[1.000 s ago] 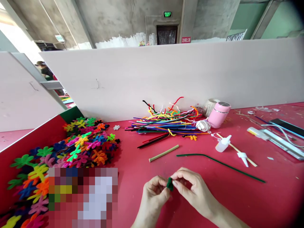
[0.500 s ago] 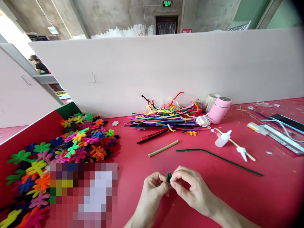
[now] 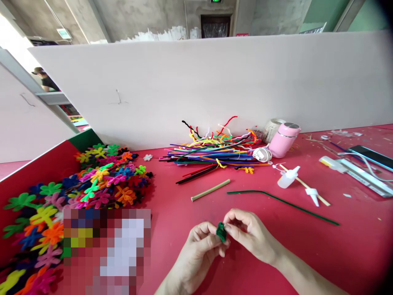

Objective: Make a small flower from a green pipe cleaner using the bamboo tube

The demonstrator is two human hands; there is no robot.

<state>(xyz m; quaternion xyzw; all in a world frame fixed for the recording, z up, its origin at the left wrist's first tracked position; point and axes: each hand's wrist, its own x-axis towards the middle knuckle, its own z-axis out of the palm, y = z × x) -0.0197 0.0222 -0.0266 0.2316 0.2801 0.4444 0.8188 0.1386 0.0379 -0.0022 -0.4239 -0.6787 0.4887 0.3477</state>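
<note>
Both hands meet low over the red table point(image 3: 190, 213), pinching one small dark green fuzzy piece point(image 3: 221, 232) between them; the left hand point(image 3: 199, 246) has its fingers point(image 3: 215, 239) closed on the piece from the left, and the right hand point(image 3: 250, 235) has its fingertips clamped on it from the right — the piece is held just above the table surface. Beyond the hands lie a long green pipe cleaner point(image 3: 282, 203) and a short pale stick point(image 3: 210, 189), well apart from the fingers; farther back sits a heap of coloured pipe cleaners point(image 3: 211, 153) with a pink cylinder point(image 3: 284, 139) beside it; to the left spreads a pile of bright fuzzy flower shapes point(image 3: 92, 184).
</note>
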